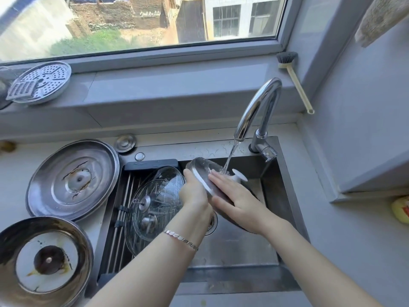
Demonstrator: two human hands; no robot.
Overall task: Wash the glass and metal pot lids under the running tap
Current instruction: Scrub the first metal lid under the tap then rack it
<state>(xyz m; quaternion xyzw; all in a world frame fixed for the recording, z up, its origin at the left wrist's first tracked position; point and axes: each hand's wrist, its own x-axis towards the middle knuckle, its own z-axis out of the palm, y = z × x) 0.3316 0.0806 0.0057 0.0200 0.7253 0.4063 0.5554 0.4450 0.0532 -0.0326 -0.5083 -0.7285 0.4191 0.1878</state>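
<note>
Under the tap (257, 107): a glass lid (202, 166) is held tilted over the sink (234, 251), its white knob (240, 173) pointing right.
Water (230, 156): a thin stream runs from the spout onto the lid's upper face, beside the knob.
Left hand (192, 191): fingers curled over the lid's near rim, gripping it; a bracelet (181, 237) sits on the wrist.
Right hand (234, 196): laid flat on the lid's outer face, fingers straight and close together, tips near the stream.
Rack (122, 218): lies across the sink's left part and carries the stacked glass lids (152, 204), knobs up.
Desk (13, 173): left of the sink lie a large metal lid (73, 180) and, nearer, a stained metal lid (44, 258), both underside up.
Window sill (177, 85): a perforated steamer plate (42, 83) at left, a brush (294, 80) leaning at right.
</note>
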